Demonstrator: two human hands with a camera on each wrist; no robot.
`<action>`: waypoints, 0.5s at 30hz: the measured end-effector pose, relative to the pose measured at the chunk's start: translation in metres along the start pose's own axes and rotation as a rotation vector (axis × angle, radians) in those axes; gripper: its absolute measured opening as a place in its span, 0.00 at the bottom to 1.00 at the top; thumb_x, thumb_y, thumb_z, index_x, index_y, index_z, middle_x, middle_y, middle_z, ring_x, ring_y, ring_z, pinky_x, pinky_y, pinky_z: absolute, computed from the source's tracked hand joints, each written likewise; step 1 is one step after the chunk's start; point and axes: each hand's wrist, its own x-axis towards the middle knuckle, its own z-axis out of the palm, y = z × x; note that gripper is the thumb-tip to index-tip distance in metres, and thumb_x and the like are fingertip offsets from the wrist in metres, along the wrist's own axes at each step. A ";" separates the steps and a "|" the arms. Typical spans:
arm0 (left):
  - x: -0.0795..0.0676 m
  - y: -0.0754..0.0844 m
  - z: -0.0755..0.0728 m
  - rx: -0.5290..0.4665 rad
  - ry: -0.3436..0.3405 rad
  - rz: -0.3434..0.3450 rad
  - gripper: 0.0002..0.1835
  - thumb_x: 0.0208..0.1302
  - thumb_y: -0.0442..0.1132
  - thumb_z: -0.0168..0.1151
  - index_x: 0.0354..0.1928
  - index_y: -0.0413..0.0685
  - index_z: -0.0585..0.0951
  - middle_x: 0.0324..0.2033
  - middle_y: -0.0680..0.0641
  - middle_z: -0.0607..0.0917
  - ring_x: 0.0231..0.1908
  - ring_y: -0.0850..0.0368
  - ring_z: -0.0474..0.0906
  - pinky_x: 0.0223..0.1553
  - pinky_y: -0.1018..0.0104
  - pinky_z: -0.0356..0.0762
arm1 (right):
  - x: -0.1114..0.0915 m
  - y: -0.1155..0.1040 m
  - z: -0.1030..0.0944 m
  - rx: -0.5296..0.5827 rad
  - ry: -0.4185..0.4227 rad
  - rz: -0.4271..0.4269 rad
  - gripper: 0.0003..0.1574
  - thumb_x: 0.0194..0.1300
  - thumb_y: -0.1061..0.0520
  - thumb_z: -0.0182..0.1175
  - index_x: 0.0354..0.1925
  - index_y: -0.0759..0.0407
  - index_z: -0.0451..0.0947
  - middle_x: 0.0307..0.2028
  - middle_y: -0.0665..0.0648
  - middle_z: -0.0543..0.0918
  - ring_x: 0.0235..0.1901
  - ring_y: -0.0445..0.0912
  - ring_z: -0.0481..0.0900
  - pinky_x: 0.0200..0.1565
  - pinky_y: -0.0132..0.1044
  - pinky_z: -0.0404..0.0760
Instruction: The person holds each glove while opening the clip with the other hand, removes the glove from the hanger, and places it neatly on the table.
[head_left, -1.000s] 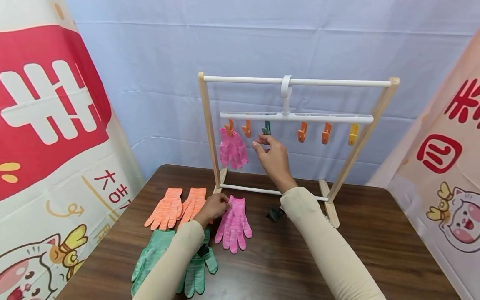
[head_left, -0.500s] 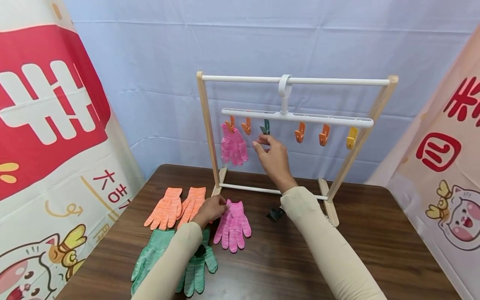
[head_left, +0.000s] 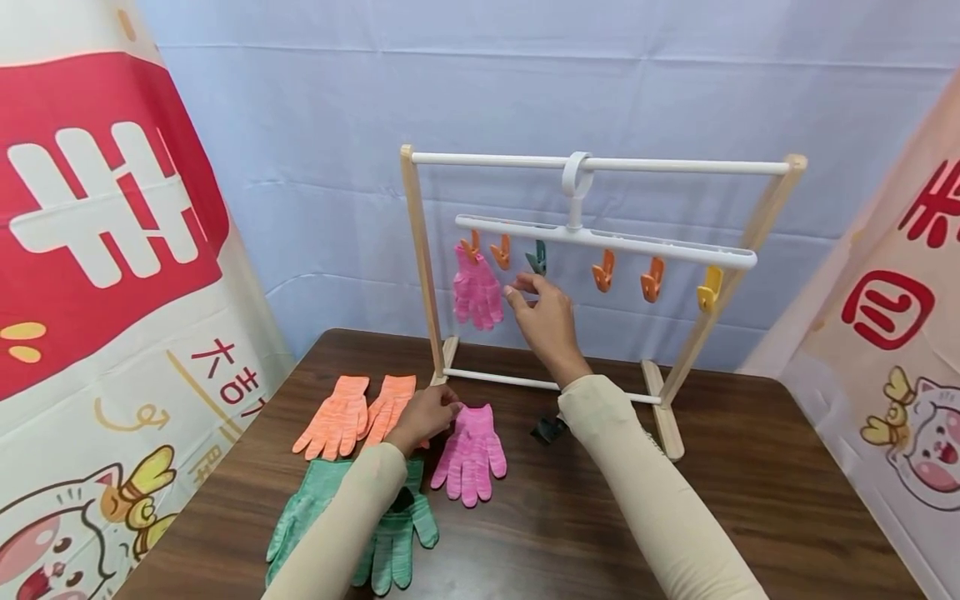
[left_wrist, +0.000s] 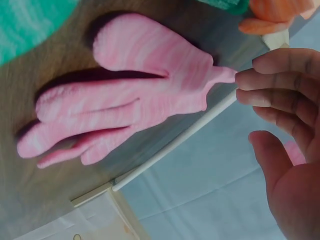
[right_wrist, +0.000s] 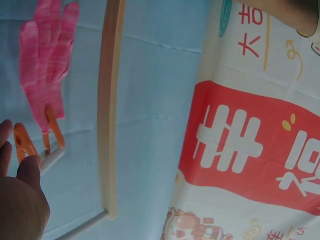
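Note:
A pink glove lies on the table with its fingers toward the near edge. My left hand is at its cuff; in the left wrist view the fingertips touch a corner of the cuff and the thumb stands apart. My right hand is raised just below the green clip on the white hanger, its fingers bent slightly and holding nothing. Another pink glove hangs by its cuff from the leftmost orange clip. Beside that sits a second orange clip with nothing in it.
Two orange gloves and green gloves lie at the left, partly under my left arm. The hanger hooks on a wood-and-white rack. Orange clips and a yellow clip hang at right. A small black object lies near my right sleeve.
The hanger has turned, its right end coming nearer and lower, and the hanging glove has shifted slightly right. The lying glove's cuff has sunk a little. My hands have barely moved.

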 end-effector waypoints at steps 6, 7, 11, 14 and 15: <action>-0.002 0.004 -0.004 -0.084 0.002 0.037 0.09 0.65 0.43 0.55 0.41 0.48 0.78 0.29 0.47 0.81 0.25 0.59 0.77 0.22 0.65 0.72 | 0.007 0.001 0.010 0.012 -0.003 0.033 0.30 0.61 0.45 0.58 0.58 0.57 0.70 0.52 0.54 0.77 0.48 0.51 0.77 0.46 0.41 0.76; -0.003 0.004 -0.004 -0.093 0.001 0.044 0.09 0.65 0.43 0.54 0.41 0.48 0.78 0.29 0.46 0.81 0.25 0.58 0.77 0.21 0.65 0.72 | 0.008 0.001 0.012 0.015 -0.007 0.044 0.32 0.61 0.45 0.58 0.59 0.58 0.69 0.53 0.54 0.76 0.49 0.51 0.77 0.47 0.41 0.75; -0.005 0.005 -0.005 -0.126 -0.003 0.072 0.08 0.65 0.41 0.54 0.41 0.46 0.78 0.29 0.44 0.82 0.26 0.54 0.79 0.21 0.65 0.73 | 0.011 0.003 0.017 0.026 -0.033 0.079 0.38 0.62 0.44 0.58 0.64 0.59 0.62 0.59 0.55 0.72 0.52 0.53 0.74 0.50 0.42 0.73; -0.005 0.004 -0.005 -0.146 -0.007 0.080 0.08 0.65 0.41 0.54 0.41 0.45 0.78 0.30 0.44 0.82 0.28 0.51 0.80 0.23 0.65 0.74 | 0.014 0.005 0.021 0.041 -0.032 0.093 0.40 0.62 0.44 0.57 0.66 0.59 0.59 0.60 0.56 0.70 0.52 0.55 0.74 0.51 0.43 0.73; -0.005 0.004 -0.005 -0.153 -0.007 0.083 0.09 0.65 0.41 0.54 0.41 0.45 0.78 0.30 0.43 0.82 0.28 0.50 0.80 0.23 0.65 0.74 | 0.016 0.006 0.023 0.044 -0.029 0.097 0.40 0.62 0.44 0.57 0.66 0.59 0.58 0.60 0.56 0.70 0.52 0.55 0.74 0.51 0.43 0.73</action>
